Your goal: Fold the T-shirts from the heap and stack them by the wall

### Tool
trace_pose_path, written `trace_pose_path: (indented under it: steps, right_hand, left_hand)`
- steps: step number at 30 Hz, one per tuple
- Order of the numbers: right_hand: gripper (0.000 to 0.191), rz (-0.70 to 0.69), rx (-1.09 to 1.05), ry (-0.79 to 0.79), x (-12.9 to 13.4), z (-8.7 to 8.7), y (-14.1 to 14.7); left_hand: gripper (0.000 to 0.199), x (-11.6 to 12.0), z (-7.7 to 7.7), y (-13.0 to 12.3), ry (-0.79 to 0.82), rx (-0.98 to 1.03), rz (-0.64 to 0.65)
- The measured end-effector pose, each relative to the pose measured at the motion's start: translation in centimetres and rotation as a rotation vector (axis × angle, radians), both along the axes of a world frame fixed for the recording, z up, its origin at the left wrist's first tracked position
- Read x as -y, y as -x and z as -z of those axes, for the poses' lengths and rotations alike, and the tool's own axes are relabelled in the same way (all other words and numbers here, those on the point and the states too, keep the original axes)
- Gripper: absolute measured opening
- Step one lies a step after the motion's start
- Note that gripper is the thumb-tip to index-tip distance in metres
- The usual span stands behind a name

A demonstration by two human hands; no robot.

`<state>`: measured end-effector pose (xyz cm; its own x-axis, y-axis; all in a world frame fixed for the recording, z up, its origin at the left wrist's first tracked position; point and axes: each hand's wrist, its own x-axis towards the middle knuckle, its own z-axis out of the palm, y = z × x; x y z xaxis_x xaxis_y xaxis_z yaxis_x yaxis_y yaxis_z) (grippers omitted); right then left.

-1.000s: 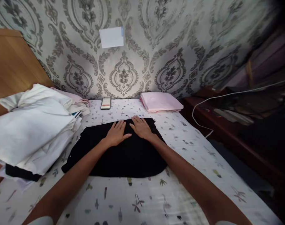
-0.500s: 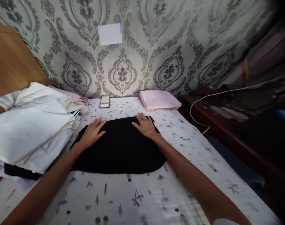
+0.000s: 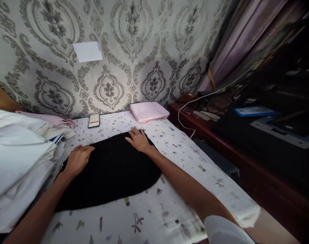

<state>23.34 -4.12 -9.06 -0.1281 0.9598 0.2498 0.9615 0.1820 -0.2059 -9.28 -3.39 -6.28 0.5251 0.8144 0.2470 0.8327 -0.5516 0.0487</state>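
Black cloth (image 3: 114, 173) lies flat on the printed sheet (image 3: 181, 162), between white heap (image 3: 19, 149) and dark red furniture (image 3: 230, 147); right hand (image 3: 139, 140) palm-down on its far right corner, fingers spread, nothing pinched; left hand (image 3: 77, 160) at the far left edge, fingers curled close together, thumb hidden, can't tell if it pinches fabric; risk: uneven pull from the left hand could skew or ruck the cloth, since the right only presses from above; a leftward sweep of the left forearm might drag the heap, which sits just beside it; soft sheet could bunch along under pressure; containers: none certain; grey shape (image 3: 220, 157) beneath the furniture may be a bin, too dark to see contents.
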Motion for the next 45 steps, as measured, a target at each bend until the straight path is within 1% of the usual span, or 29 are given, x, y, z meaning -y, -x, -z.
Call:
trace_pose_path:
  steps: [3, 6, 8, 10, 12, 14, 16, 18, 20, 22, 26, 29, 31, 32, 33, 34, 35, 37, 38, 39, 40, 42, 43, 45]
  right_hand:
    - [0.057, 0.020, -0.005, -0.043, 0.1, 0.1, 0.1]
    - [0.053, 0.043, 0.012, -0.090, 0.2, -0.1, 0.3]
    - [0.051, 0.062, 0.029, -0.098, 0.3, -0.2, 0.4]
    - [0.051, 0.076, 0.051, -0.091, 0.4, -0.4, 0.5]
    - [0.051, 0.083, 0.068, -0.082, 0.5, -0.5, 0.6]
    - [0.050, 0.085, 0.079, -0.070, 0.6, -0.6, 0.6]
    - [0.051, 0.085, 0.087, -0.048, 0.6, -0.5, 0.7]
    - [0.052, 0.084, 0.094, -0.012, 0.6, -0.5, 0.6]
    - [0.054, 0.089, 0.098, 0.037, 0.6, -0.6, 0.4]
    - [0.059, 0.102, 0.093, 0.095, 0.6, -0.6, 0.1]
    - [0.068, 0.127, 0.060, 0.176, 0.3, -0.9, -0.6]
    - [0.064, 0.183, 0.047, 0.170, 0.6, -1.4, -1.3]
    - [0.058, 0.226, 0.041, 0.135, 1.5, -2.1, -2.0]
    - [0.054, 0.237, 0.034, 0.108, 2.3, -2.5, -2.6]
    - [0.051, 0.226, 0.019, 0.072, 3.4, -2.9, -3.2]
    - [0.048, 0.182, -0.007, 0.042, 4.7, -3.3, -3.9]
    - [0.044, 0.103, -0.047, 0.029, 6.3, -3.6, -4.7]
    - [0.040, -0.120, -0.154, 0.071, 9.8, -4.1, -6.2]
    - [0.040, -0.223, -0.207, 0.122, 11.7, -4.2, -7.0]
    - [0.043, -0.289, -0.236, 0.172, 13.5, -4.2, -7.7]
    - [0.045, -0.325, -0.242, 0.206, 15.0, -4.1, -8.3]
    - [0.047, -0.351, -0.225, 0.225, 17.3, -3.6, -9.1]
    - [0.046, -0.353, -0.214, 0.209, 17.9, -3.3, -9.3]
    - [0.040, -0.352, -0.204, 0.145, 18.2, -2.7, -9.3]
  left_hand:
    - [0.043, 0.3, -0.3, -0.4, -0.044, -0.056, -0.038]
    - [0.043, 0.7, -0.9, -0.9, -0.069, -0.133, -0.091]
    - [0.041, 1.2, -1.5, -1.4, -0.065, -0.187, -0.134]
    - [0.041, 1.7, -1.9, -2.2, -0.076, -0.199, -0.162]
    - [0.045, 2.2, -2.0, -3.4, -0.089, -0.142, -0.124]
    - [0.052, 2.3, -1.7, -4.7, -0.066, -0.057, -0.015]
    - [0.058, 2.1, -0.9, -5.8, 0.008, -0.005, 0.094]
    - [0.065, 1.6, 0.1, -6.2, 0.110, -0.011, 0.124]
    - [0.072, 1.1, 0.9, -6.0, 0.199, -0.043, 0.082]
    - [0.075, 0.8, 1.4, -5.2, 0.250, -0.069, 0.017]
    - [0.080, 0.6, 1.1, -3.5, 0.287, -0.108, -0.066]
    - [0.078, 1.1, 0.5, -3.2, 0.263, -0.121, -0.140]
    - [0.075, 2.1, 0.1, -3.3, 0.192, -0.110, -0.214]
    - [0.073, 2.9, 0.0, -3.3, 0.139, -0.092, -0.222]
    - [0.070, 3.9, -0.3, -3.4, 0.084, -0.064, -0.191]
    - [0.066, 5.1, -0.5, -3.4, 0.041, -0.030, -0.114]
    - [0.061, 6.6, -0.7, -3.3, 0.019, 0.003, 0.002]
    - [0.051, 9.6, -1.1, -3.1, 0.032, 0.040, 0.263]
    - [0.046, 11.1, -1.3, -3.0, 0.042, 0.039, 0.365]
    - [0.043, 12.4, -1.3, -2.8, 0.041, 0.029, 0.435]
    - [0.040, 13.5, -1.3, -2.6, 0.024, 0.015, 0.471]
    - [0.035, 15.0, -1.0, -2.2, -0.042, -0.004, 0.486]
    - [0.032, 15.4, -0.8, -2.1, -0.079, -0.011, 0.484]
    - [0.028, 15.6, -0.4, -1.8, -0.135, -0.026, 0.470]
